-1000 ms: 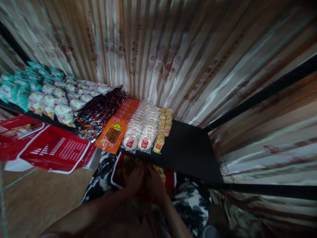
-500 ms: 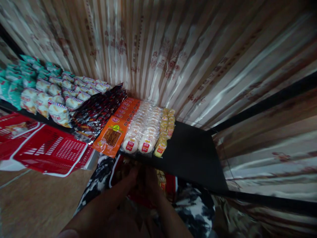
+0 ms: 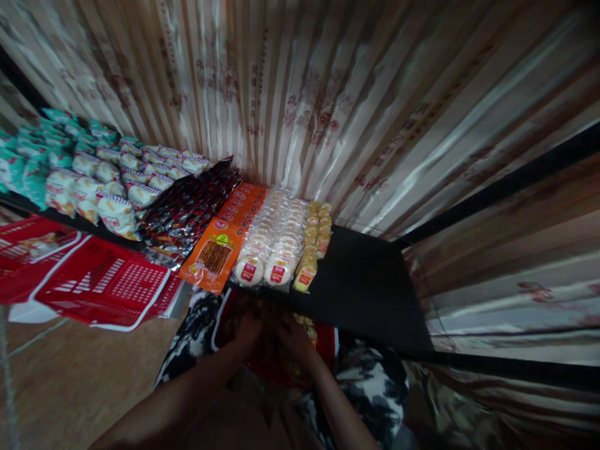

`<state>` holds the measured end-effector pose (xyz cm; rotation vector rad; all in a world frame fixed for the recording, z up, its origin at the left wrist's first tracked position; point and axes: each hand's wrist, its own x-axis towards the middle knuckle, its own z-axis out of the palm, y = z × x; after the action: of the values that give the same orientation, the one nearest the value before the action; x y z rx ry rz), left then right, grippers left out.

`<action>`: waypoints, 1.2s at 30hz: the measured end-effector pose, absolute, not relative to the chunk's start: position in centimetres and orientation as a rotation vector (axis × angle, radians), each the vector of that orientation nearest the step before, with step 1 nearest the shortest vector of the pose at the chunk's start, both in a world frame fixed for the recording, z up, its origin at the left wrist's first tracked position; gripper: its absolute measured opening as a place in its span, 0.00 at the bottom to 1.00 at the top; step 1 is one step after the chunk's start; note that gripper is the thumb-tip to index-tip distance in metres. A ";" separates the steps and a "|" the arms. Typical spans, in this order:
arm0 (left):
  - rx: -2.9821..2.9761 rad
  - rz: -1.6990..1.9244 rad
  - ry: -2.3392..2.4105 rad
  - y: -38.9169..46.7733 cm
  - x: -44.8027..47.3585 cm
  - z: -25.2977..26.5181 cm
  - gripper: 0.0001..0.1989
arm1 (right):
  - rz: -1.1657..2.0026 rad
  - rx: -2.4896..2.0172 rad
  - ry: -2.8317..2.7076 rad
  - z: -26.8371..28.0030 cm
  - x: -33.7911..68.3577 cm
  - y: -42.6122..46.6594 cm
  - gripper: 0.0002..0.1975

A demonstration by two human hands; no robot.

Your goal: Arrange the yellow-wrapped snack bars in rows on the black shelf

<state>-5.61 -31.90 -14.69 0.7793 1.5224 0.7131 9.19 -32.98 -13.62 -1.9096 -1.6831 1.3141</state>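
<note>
Both hands reach down into a red bag with a white edge (image 3: 330,350) that lies across the lap, just under the shelf's front edge. My left hand (image 3: 249,328) is on its left side and my right hand (image 3: 291,334) on its right, close together. Shadow and blur hide the fingers of both, so what they hold does not show. Yellow wrapped snacks (image 3: 307,326) lie in the bag beside my right hand. Above, on the black shelf (image 3: 360,287), stand rows of white round wrapped crackers (image 3: 277,272) and a short row of yellow wrapped snacks (image 3: 305,275).
Left along the shelf are an orange snack pack (image 3: 220,244), dark shiny packets (image 3: 187,206), white packets (image 3: 116,212) and green packets (image 3: 35,178). Red packaging (image 3: 107,281) hangs below the shelf at left. A pleated curtain (image 3: 300,94) closes off the back.
My hands have shifted slightly upward in the bag, and my right hand shows more clearly. The view has moved a little; the packets on the shelf stand as before.
</note>
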 end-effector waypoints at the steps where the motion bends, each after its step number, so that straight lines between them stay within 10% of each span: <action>1: 0.792 0.717 1.522 -32.1 -5.6 -14.4 0.14 | 1.407 -1.879 -1.575 -13.2 9.5 -33.4 0.18; 11: 1.126 0.829 1.410 -33.8 -3.6 -8.1 0.16 | 1.719 -1.481 -0.819 -7.9 11.8 -37.3 0.27; 36: 1.655 1.154 1.271 -31.6 6.0 -6.1 0.21 | 1.040 -1.541 -0.992 -5.9 18.0 -30.2 0.23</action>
<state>5.99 -31.63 -6.08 1.6546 1.2705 1.1536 18.02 -30.17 -5.86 -1.5407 -0.9924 1.0403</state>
